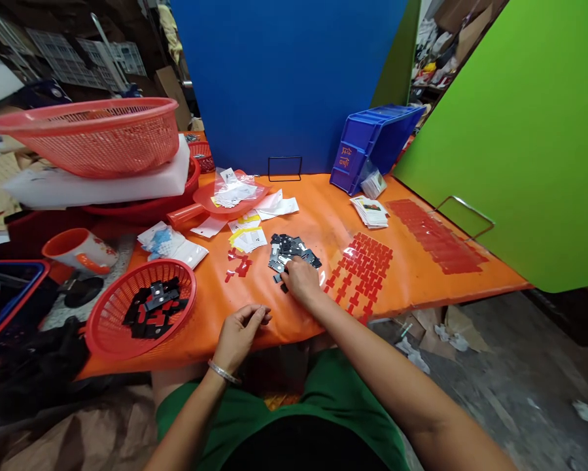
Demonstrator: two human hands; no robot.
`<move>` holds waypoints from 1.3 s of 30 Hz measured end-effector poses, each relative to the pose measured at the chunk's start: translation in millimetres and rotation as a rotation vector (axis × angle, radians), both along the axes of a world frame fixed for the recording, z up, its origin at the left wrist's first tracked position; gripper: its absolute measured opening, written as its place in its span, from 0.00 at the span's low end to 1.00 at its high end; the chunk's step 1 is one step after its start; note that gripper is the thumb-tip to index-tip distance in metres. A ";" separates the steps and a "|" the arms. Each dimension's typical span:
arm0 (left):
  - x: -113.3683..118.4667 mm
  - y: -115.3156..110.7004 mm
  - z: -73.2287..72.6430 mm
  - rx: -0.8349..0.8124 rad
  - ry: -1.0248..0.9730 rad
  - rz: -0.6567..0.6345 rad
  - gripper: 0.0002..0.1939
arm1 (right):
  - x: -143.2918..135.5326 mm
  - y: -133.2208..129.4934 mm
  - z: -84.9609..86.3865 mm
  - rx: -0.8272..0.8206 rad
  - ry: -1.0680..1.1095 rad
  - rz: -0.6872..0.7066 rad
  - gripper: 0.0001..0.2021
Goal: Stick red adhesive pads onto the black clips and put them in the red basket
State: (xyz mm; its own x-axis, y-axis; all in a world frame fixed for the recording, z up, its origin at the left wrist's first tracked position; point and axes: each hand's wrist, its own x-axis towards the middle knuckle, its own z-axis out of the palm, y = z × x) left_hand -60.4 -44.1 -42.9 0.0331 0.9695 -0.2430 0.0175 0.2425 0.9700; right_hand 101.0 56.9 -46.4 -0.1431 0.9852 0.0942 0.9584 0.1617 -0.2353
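Note:
My right hand (301, 280) reaches onto the orange table (411, 281) and rests its fingertips on the near edge of a heap of small black parts (291, 252); whether a part is pinched is hidden. My left hand (239, 333) hovers near the front edge with fingers curled together, apparently with nothing in them. Red cross-shaped pieces (365, 271) lie in rows just right of my right hand. Two or three loose red pieces (239, 267) lie left of the heap. A small red basket (141, 307) at front left holds black and red parts.
A tipped blue bin (367, 147) and a card stack (371, 211) sit at the back right. Plastic bags lie on a red scoop (229, 195). A large red basket (95, 134) tops white foam at the left. An orange mug (80, 250) stands nearby. Green and blue panels wall the table.

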 end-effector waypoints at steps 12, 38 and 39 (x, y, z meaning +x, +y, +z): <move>32.9 22.8 4.1 -0.137 -0.464 0.321 0.22 | -12.2 -51.1 3.7 -0.251 1.157 -0.145 0.11; 30.0 40.7 5.9 -0.034 0.148 -0.062 0.21 | 190.3 -50.9 -20.0 0.214 0.496 -0.463 0.05; 40.4 42.8 8.6 -0.059 0.062 -0.072 0.23 | 190.6 -48.6 -20.4 0.221 0.479 -0.454 0.05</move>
State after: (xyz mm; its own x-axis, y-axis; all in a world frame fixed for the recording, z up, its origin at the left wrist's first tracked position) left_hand -20.0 -1.3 -34.3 0.0855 0.9491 -0.3030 0.0964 0.2948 0.9507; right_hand 291.6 8.3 -66.8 0.3862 0.8881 0.2493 0.7411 -0.1379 -0.6571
